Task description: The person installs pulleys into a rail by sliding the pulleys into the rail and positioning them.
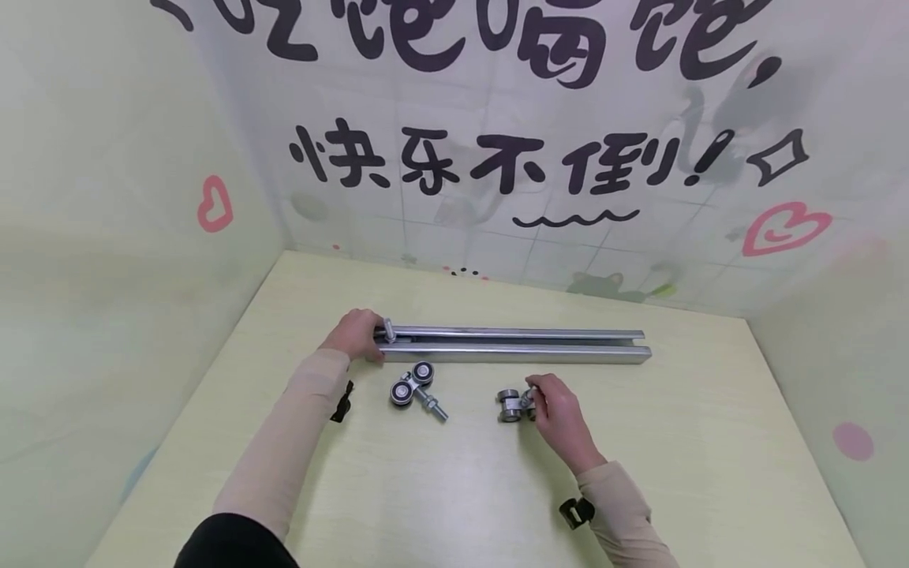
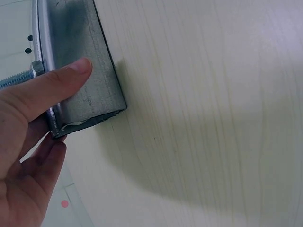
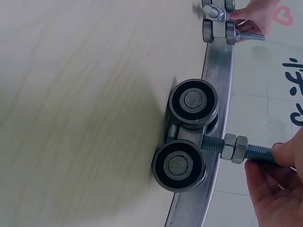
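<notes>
A galvanised metal channel rail (image 1: 514,356) lies across the table, its slot facing up. My left hand (image 1: 353,334) grips its left end; in the left wrist view the thumb (image 2: 78,68) presses on the rail's side. A threaded bolt (image 2: 16,79) with a nut sticks out of the slot beside that hand; what it joins inside is hidden. My right hand (image 1: 564,418) pinches the bolt end of a roller trolley (image 3: 193,135), which has black-faced wheels and two nuts on its bolt. Another roller trolley (image 1: 415,386) lies in front of the rail, nearer my left hand.
The pale wood-grain table (image 1: 461,489) is bounded by a printed back wall (image 1: 454,221) and side walls. Black straps with buckles (image 1: 577,513) hang at both wrists. The second trolley sits between the two hands.
</notes>
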